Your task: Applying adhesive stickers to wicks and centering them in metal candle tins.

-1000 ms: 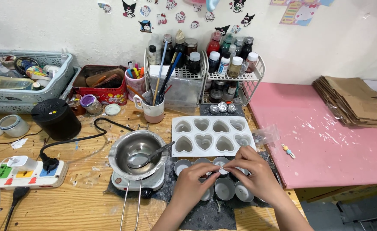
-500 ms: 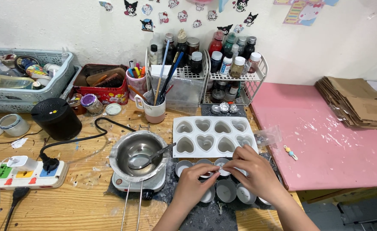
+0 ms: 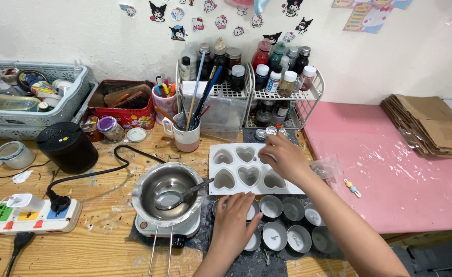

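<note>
Left hand (image 3: 234, 218) flat, fingers spread, grasping nothing, resting on small round metal cups (image 3: 287, 223) clustered at 6 o'clock on dark mat. Right hand (image 3: 283, 156) loosely curled over white silicone heart-shaped mould (image 3: 236, 166); grip contents cannot tell. Steel melting pot with spoon (image 3: 167, 192) at mould's 9 o'clock.

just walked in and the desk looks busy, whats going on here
A person is working at a cluttered wooden table with bare hands. The right hand reaches over the white heart-shaped silicone mould, its fingers at the mould's far edge. The left hand rests flat on a cluster of small round metal cups on a dark mat. Beside them, a steel melting pot with a spoon in it sits on a small hotplate.
</note>
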